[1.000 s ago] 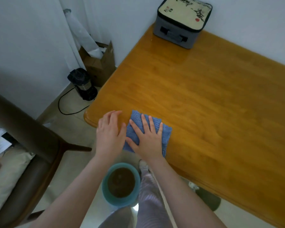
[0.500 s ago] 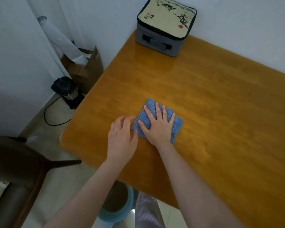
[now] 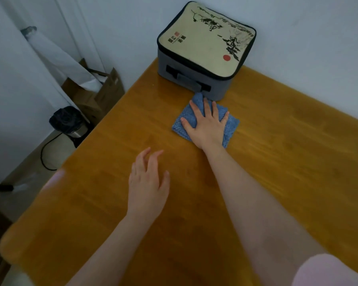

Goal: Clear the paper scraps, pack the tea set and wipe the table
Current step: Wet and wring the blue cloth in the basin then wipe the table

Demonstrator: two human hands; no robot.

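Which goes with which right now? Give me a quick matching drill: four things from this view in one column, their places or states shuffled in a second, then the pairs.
Things:
1. blue cloth
2. right hand
3. left hand
4. grey case

Places or states:
A. pressed flat on the blue cloth, fingers spread
B. at the far corner of the table, by the wall
C. fingers relaxed, holds nothing
D. lying flat just in front of the grey case

Pairs: 1-D, 2-A, 3-C, 4-B
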